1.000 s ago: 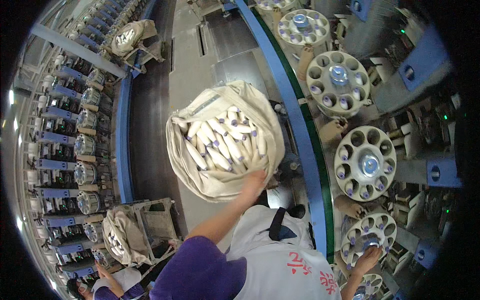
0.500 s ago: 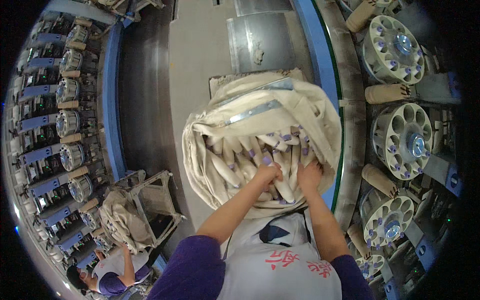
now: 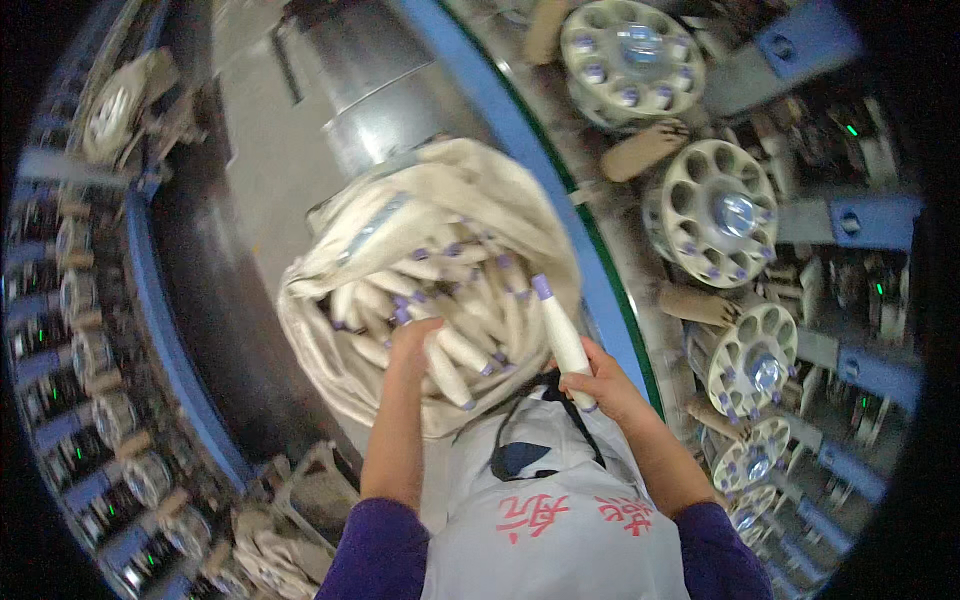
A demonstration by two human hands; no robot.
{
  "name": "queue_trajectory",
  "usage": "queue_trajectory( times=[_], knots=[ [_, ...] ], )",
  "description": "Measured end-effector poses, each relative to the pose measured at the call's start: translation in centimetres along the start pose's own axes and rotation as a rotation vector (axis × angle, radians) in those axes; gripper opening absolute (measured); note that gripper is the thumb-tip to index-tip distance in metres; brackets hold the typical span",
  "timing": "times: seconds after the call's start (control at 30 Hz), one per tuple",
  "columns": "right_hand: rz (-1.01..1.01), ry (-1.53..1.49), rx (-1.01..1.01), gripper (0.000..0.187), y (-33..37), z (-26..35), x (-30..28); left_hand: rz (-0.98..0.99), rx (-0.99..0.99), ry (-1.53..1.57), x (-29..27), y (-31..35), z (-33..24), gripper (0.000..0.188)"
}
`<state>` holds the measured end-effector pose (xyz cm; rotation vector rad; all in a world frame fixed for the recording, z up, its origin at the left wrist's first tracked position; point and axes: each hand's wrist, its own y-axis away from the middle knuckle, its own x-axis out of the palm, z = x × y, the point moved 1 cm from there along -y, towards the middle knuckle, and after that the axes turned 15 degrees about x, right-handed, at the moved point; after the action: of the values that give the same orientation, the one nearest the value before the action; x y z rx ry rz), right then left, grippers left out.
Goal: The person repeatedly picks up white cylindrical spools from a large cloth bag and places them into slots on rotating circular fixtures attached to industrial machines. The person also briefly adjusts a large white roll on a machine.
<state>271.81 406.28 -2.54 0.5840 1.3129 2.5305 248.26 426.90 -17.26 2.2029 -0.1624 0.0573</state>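
A cream cloth sack (image 3: 312, 365) stands before me, full of white yarn bobbins (image 3: 480, 310) with purple tube ends. My right hand (image 3: 598, 382) has come out over the sack's right rim, its fingers closed around the lower part of one yarn bobbin (image 3: 566, 335) that points up and away. Inside the sack's left part, my left hand (image 3: 412, 345) is closed on another bobbin (image 3: 448, 378), which slants down to the right among the rest. Some of the left fingers are hidden.
To the right, round cream bobbin magazines (image 3: 710, 212) line a machine with a blue rail (image 3: 610, 335). Brown cones (image 3: 645, 150) sit between them. A second machine row (image 3: 95, 355) runs along the left. A metal-framed cart (image 3: 320, 495) with cloth stands at lower left.
My right hand has risen out of the sack with a bobbin in it. The left hand stays in the sack. The view has turned rightward, and the co-worker at lower left has left it.
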Motion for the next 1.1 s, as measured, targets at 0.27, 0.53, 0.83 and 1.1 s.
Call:
queue_trajectory(
  times=[0.27, 0.53, 0.83, 1.1],
  knots=[
    [-0.130, -0.084, -0.081, 0.049, 11.0, 0.8, -6.3, 1.352, 0.268, 0.070, 18.8, 17.6, -9.3, 0.043],
    [-0.703, 0.031, -0.719, 0.033, 16.3, 0.8, -10.2, 1.583, 0.478, -0.314, 29.9, 25.4, -3.6, 0.039],
    [-0.925, -0.387, -0.824, 0.016, 21.4, 1.7, -22.9, 1.500, 0.706, -0.426, 42.7, 33.9, 2.6, 0.046],
    [-1.302, -0.122, -1.038, 0.016, 26.5, -2.3, -32.1, 1.581, 1.087, -0.628, 52.3, 36.0, 8.3, 0.032]
  ],
)
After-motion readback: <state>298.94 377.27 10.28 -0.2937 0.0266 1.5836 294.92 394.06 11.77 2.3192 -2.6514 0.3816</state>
